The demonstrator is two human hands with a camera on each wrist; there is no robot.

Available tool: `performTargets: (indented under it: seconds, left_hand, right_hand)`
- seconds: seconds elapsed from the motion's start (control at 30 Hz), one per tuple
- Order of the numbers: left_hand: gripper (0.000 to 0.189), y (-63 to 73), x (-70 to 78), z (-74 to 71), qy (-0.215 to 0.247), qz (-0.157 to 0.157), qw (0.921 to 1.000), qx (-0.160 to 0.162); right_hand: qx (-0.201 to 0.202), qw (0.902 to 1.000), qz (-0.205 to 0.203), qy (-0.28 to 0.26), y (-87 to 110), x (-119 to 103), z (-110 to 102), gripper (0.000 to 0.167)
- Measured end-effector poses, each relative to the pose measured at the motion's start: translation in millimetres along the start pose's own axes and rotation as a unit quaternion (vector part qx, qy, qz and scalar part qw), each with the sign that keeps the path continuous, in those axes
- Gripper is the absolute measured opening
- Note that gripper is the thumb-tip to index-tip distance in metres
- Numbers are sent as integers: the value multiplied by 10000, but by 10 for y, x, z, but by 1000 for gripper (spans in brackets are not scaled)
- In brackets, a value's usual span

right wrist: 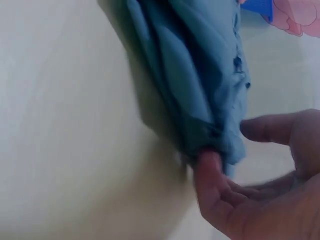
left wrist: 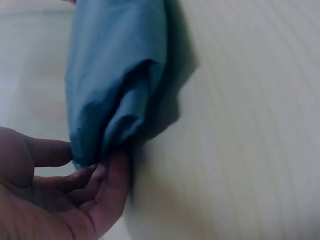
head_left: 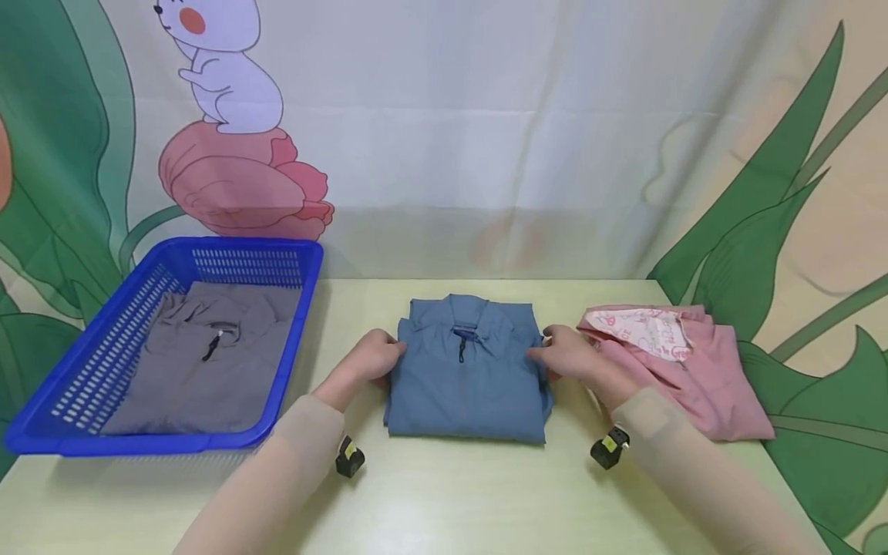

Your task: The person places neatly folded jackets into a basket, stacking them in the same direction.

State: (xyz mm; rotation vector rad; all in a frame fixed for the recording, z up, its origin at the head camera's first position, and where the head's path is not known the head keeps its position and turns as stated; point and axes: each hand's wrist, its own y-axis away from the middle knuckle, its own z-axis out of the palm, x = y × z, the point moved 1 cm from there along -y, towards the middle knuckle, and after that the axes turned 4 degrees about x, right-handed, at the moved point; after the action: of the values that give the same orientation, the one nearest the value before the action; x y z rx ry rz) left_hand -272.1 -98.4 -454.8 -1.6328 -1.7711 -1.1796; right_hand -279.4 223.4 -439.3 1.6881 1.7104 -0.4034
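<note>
- blue jacket (head_left: pixel 468 385): folded into a flat rectangle, collar at the far edge, lying on the counter (head_left: pixel 444 501) between the two hands.
- left hand (head_left: pixel 375 357): fingers narrow, pinching the jacket's left edge, thumb above, other fingers at the underside.
- right hand (head_left: pixel 572 356): fingers hooked about the right edge; thumb close against the cloth, firmness of hold cannot be told.
- step in hand, as judged: gripping the folded jacket by both sides.
- next move, as judged: calls for matched, level support, lest loose layers slip out of the fold.
- right of jacket: folded pink garment (head_left: pixel 708 385), near the right hand.
- left of jacket: blue basket (head_left: pixel 139 445), a grey garment (head_left: pixel 201 393) laid inside.
</note>
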Motion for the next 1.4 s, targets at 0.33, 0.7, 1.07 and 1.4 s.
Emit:
performTargets:
  seconds: [0.33, 0.7, 1.07, 1.4]
  left_hand:
    - [42, -68, -6, 22, 106, -94, 9998, 170]
    - [53, -77, 56, 29, 684, -132, 9974, 198]
    - [60, -90, 62, 15, 1298, -507, 9902, 40]
    - [57, -61, 103, -15, 1677, -294, 9854, 47]
  right_hand:
    - [307, 9965, 274, -726, -94, 50, 91, 65]
    - [307, 9887, 200, -1455, -76, 15, 126, 70]
    - [405, 9678, 285, -2468, -87, 52, 163, 76]
    - [350, 9540, 15, -2978, -48, -10, 129, 76]
